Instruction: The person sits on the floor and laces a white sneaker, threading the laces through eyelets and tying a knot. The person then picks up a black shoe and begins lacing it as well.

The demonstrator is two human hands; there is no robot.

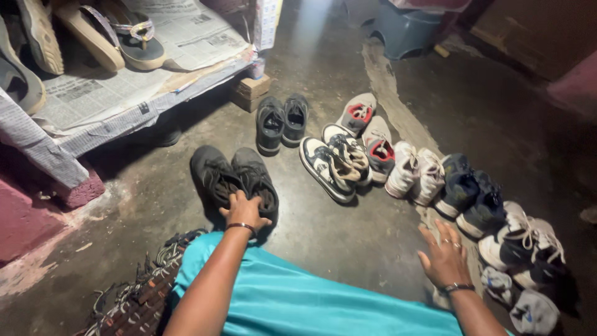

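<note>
Our left hand (244, 211) pinches the black sneakers' (233, 175) heels together, toes toward eleven o'clock; our right hand (443, 256) hovers open.

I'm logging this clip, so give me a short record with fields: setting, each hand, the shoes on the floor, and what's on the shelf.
setting: dark concrete floor, seen from above
left hand: gripping a pair of black shoes by their heels
right hand: open, fingers spread, hovering near white sneakers, holding nothing
floor shoes: pairs in a curved row; a dark pair stands apart
shelf: newspaper under sandals
</note>
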